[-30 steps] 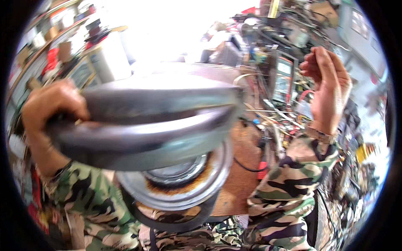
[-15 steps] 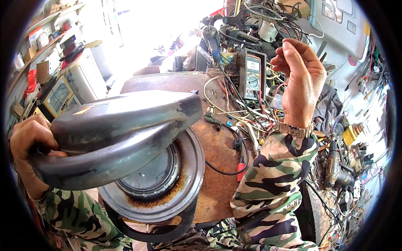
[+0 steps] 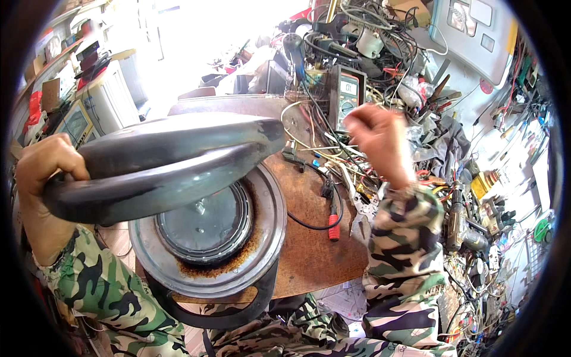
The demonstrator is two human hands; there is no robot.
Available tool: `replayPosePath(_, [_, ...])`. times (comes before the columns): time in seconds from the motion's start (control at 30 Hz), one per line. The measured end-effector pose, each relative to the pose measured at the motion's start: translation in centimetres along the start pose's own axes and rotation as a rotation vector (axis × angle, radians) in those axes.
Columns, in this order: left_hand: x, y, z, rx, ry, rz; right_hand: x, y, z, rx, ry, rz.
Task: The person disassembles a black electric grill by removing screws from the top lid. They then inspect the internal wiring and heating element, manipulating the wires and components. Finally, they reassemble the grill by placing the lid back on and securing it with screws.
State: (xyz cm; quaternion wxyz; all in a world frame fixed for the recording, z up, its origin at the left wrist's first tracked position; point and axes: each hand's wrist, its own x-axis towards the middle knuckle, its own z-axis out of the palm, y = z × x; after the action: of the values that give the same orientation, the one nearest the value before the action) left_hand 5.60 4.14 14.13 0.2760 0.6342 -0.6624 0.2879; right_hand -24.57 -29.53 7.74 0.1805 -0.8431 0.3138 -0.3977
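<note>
One dark lid (image 3: 169,146) hung over the near-left pan (image 3: 269,232), its left end gripped by the left hand (image 3: 50,163), best held steady, while the right hand (image 3: 380,143) was too blurred to read its fingers.

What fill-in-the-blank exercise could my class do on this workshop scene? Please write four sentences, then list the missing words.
1. The person's ____ hand grips the dark cover.
2. The sleeve nearest the right hand has a ____ pattern.
3. The small handle on the brown tabletop is coloured ____.
4. The stained metal piece, partly covered from view by the dark cover, is ____ in shape.

Missing words: left; camouflage; red; round.
</note>
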Motion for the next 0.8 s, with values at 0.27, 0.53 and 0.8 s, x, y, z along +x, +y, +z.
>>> replayPosePath(0.27, [1.0, 1.9, 0.9, 0.006, 0.077, -0.061, 1.1, 7.7, 12.0, -0.364, -0.488, -0.050])
replayPosePath(0.53, [0.9, 2.3, -0.3, -0.012, 0.050, -0.051, 3.0, 7.4, 13.3, -0.412, -0.562, -0.003])
replayPosePath(0.8, [0.9, 1.5, -0.1, -0.164, -0.007, -0.049, 2.9, 3.6, 9.9, -0.562, -0.175, -0.170])
